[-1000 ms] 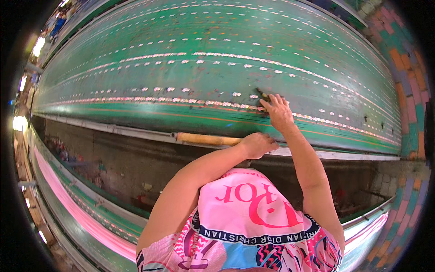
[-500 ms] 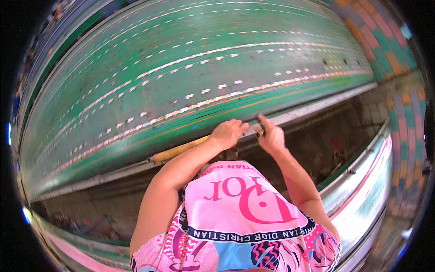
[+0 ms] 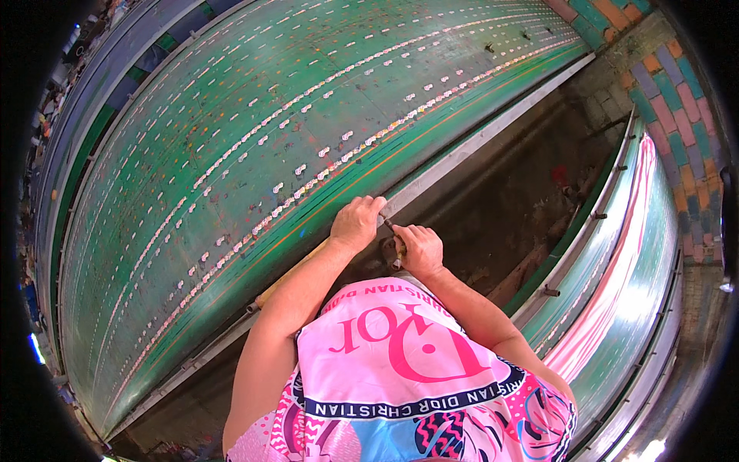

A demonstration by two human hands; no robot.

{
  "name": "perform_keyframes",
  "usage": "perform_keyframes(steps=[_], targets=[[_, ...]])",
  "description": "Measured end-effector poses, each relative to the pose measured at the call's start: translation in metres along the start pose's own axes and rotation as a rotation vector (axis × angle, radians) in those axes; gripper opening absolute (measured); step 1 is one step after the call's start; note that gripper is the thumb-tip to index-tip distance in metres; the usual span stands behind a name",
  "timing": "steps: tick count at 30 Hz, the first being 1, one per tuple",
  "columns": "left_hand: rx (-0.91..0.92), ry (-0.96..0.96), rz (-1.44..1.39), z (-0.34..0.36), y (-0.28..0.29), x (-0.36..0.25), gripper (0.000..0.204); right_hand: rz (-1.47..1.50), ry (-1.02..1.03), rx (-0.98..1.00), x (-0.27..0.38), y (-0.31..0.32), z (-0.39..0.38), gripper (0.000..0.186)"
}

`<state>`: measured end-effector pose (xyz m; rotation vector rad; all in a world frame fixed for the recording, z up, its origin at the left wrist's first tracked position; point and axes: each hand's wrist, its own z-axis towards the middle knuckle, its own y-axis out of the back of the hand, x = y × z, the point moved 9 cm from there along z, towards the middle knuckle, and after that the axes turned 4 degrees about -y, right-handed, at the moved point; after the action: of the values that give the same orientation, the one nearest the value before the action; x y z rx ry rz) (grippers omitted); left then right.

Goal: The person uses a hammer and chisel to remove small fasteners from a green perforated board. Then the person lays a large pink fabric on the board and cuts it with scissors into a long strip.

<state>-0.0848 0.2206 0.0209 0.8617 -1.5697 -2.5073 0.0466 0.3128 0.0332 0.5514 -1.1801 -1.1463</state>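
Note:
My left hand [image 3: 356, 224] is closed at the near edge of the long green table [image 3: 323, 208], fingers curled by the pale metal rail [image 3: 462, 154]. What its fingertips grip, if anything, is hidden. Just right of it and a little nearer to me, my right hand [image 3: 421, 251] is closed around a small dark rod [image 3: 389, 226] with a brass-coloured part [image 3: 399, 251] below. The rod's upper end points toward my left fingertips. Partly behind my left forearm, a yellow tube [image 3: 296, 271] lies along the rail.
Rows of small white marks and coloured specks cover the tabletop. Beyond the rail runs a dark, dirty floor channel [image 3: 500, 208]. At right stands another green table with pink cloth [image 3: 608, 292] on it. Coloured paving bricks [image 3: 677, 131] lie at the upper right.
My view has turned, so the table edge now slants more steeply. My right hand has dropped slightly and its raised fingers have curled in. The picture is less blurred.

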Motion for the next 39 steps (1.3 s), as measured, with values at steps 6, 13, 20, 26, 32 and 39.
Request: perform_keyframes(steps=[6,13,20,26,32,39], targets=[[-0.006,-0.017,0.005,0.001,0.002,-0.001,0.026,0.008,-0.029,0.065,-0.006,-0.008,0.008,0.049],[-0.008,-0.031,0.008,0.003,0.007,-0.005,0.026,0.346,-0.683,0.257,-0.084,-0.016,-0.026,0.096],[0.028,-0.010,-0.011,0.003,0.002,-0.001,0.034,0.482,-0.287,0.037,-0.051,0.020,0.004,0.034],[0.001,-0.026,0.004,0.006,0.006,-0.004,0.027,0.161,0.128,-0.029,-0.017,0.024,0.018,0.035],[0.015,-0.003,-0.011,0.003,0.003,-0.002,0.037,0.009,0.151,0.015,-0.017,0.008,0.017,0.031],[-0.006,-0.026,0.015,0.004,0.002,-0.003,0.023,0.163,-0.010,0.079,-0.034,-0.022,0.010,0.029]])
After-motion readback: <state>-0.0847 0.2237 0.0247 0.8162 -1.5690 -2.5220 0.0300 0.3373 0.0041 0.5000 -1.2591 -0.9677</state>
